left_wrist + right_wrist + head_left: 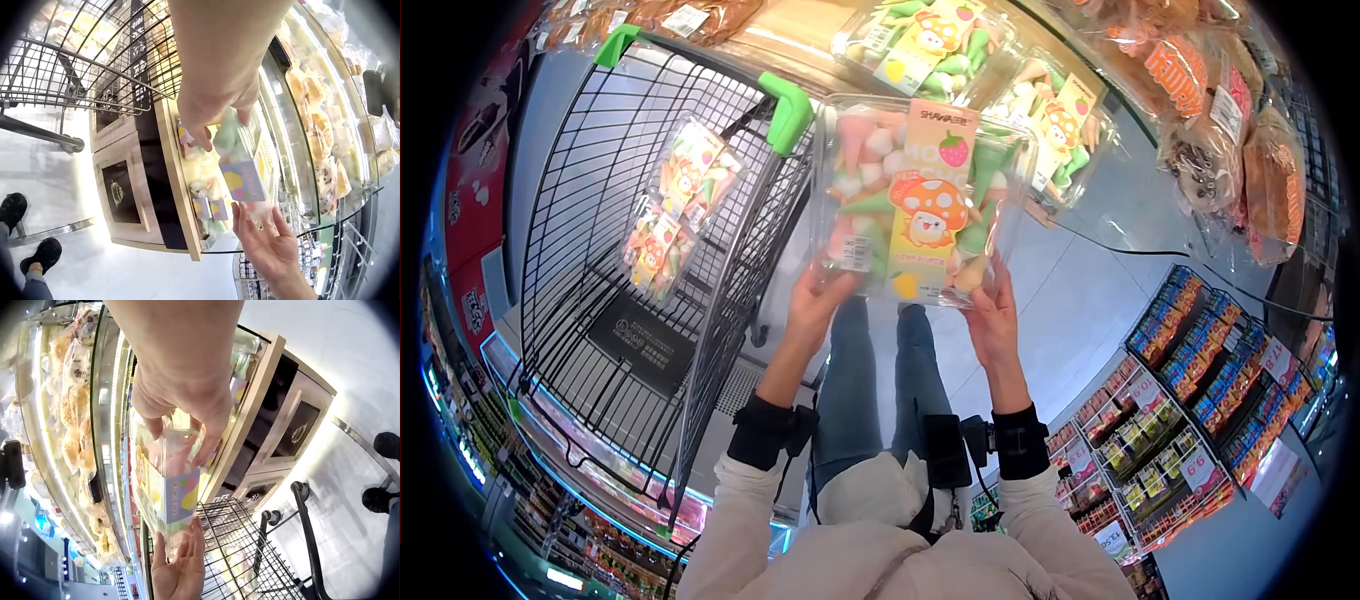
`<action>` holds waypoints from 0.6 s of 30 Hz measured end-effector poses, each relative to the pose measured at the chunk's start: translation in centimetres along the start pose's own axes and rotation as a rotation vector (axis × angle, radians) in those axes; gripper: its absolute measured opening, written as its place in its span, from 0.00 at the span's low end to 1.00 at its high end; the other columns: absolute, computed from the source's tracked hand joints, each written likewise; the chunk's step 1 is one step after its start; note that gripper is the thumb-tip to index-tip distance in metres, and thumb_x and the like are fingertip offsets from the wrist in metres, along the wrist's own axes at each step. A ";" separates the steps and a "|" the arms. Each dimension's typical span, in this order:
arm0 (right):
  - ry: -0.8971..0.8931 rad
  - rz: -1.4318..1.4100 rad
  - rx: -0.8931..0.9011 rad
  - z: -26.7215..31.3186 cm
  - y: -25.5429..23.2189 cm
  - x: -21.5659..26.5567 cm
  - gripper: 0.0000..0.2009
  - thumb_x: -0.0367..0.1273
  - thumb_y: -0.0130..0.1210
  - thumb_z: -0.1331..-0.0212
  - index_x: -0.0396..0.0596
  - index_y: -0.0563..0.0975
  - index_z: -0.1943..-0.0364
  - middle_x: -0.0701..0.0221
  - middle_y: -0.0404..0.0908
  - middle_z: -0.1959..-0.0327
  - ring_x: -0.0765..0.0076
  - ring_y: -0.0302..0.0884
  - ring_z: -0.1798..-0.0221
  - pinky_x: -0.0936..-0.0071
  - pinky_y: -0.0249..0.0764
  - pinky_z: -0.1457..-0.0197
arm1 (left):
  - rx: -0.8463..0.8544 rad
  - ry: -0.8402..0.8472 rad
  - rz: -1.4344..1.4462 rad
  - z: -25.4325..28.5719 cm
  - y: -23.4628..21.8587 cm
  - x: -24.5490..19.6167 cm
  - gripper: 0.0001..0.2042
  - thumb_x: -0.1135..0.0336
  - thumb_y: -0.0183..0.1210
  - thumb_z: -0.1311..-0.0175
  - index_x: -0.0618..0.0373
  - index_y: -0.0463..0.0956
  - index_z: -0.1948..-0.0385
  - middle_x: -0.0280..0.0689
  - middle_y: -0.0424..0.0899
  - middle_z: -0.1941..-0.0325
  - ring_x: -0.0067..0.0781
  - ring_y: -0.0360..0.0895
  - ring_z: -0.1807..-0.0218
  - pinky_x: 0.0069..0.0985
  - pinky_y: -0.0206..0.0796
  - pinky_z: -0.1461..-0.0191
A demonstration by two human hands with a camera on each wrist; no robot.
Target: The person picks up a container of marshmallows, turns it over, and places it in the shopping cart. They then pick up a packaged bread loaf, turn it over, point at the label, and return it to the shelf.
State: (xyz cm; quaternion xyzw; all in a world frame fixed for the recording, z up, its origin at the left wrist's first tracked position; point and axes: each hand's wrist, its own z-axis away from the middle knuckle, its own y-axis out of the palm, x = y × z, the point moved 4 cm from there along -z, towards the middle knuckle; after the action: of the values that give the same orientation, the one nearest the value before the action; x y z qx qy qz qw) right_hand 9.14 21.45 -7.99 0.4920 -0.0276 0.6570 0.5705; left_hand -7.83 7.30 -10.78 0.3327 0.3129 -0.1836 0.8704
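Observation:
Both hands hold up a clear plastic box of green, pink and white pieces with a mushroom-and-strawberry label. In the head view the left hand grips its lower left corner, thumb on the front, and the right hand grips its lower right corner. The left wrist view has the left hand bent over one end of the box, the right hand at the other. In the right wrist view the right hand pinches the box across its edge.
A wire shopping cart with green corners stands at the left, holding similar boxes. More boxes lie on the display ahead. Bagged bread is at the upper right, a snack rack at the lower right.

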 end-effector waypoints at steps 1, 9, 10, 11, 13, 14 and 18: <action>0.000 -0.013 -0.011 0.1 0.0 -0.2 0.31 0.30 0.50 0.48 0.45 0.49 0.41 0.63 0.57 0.43 0.63 0.62 0.44 0.65 0.63 0.45 | -0.027 0.058 -0.015 0.0 0.1 0.0 0.23 0.77 0.49 0.46 0.63 0.55 0.47 0.37 0.68 0.52 0.25 0.68 0.54 0.22 0.61 0.50; 0.032 -0.066 0.011 -0.7 -1.0 0.1 0.34 0.41 0.47 0.46 0.50 0.44 0.39 0.62 0.56 0.42 0.58 0.62 0.44 0.58 0.63 0.46 | -0.162 0.133 -0.032 -1.0 1.9 -1.5 0.20 0.77 0.44 0.44 0.60 0.55 0.47 0.37 0.69 0.55 0.25 0.69 0.56 0.23 0.66 0.54; 0.047 -0.099 0.017 -0.7 -1.1 0.3 0.34 0.43 0.46 0.46 0.50 0.43 0.39 0.61 0.55 0.42 0.57 0.62 0.44 0.57 0.63 0.46 | -0.164 0.123 -0.038 -1.3 2.4 -1.9 0.20 0.77 0.43 0.43 0.60 0.56 0.47 0.37 0.69 0.55 0.25 0.70 0.56 0.23 0.66 0.54; 0.087 -0.028 -0.013 -0.8 -1.2 0.7 0.35 0.50 0.42 0.46 0.51 0.43 0.39 0.59 0.54 0.42 0.54 0.61 0.44 0.55 0.62 0.45 | -0.158 0.113 -0.023 -2.0 3.4 -2.3 0.19 0.76 0.44 0.43 0.61 0.56 0.47 0.37 0.69 0.55 0.24 0.70 0.57 0.22 0.66 0.54; 0.098 -0.070 0.003 -0.6 -3.0 -0.3 0.34 0.52 0.40 0.45 0.49 0.45 0.40 0.58 0.55 0.42 0.53 0.61 0.44 0.56 0.62 0.45 | -0.135 0.153 -0.049 -3.6 5.6 -3.3 0.20 0.74 0.46 0.43 0.60 0.57 0.47 0.37 0.70 0.57 0.23 0.70 0.57 0.20 0.65 0.55; 0.105 -0.095 0.009 -0.3 -3.8 -0.8 0.34 0.52 0.39 0.45 0.49 0.46 0.40 0.58 0.56 0.43 0.53 0.61 0.45 0.56 0.62 0.46 | -0.124 0.170 -0.067 -4.4 6.6 -3.6 0.20 0.74 0.47 0.43 0.60 0.57 0.47 0.36 0.71 0.58 0.22 0.70 0.58 0.19 0.65 0.56; 0.156 0.053 -0.023 0.7 -5.0 -0.9 0.31 0.52 0.34 0.43 0.44 0.53 0.42 0.57 0.59 0.45 0.53 0.64 0.47 0.60 0.62 0.46 | 0.053 0.183 -0.152 -8.7 9.9 -3.5 0.21 0.69 0.49 0.43 0.57 0.58 0.47 0.37 0.71 0.57 0.23 0.71 0.57 0.21 0.66 0.56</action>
State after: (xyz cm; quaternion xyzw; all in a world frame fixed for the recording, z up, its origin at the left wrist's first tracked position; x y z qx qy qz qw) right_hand 13.35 22.10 -10.89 0.4319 -0.0035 0.7079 0.5589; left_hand -8.85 20.81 -8.92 0.3462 0.4104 -0.2263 0.8127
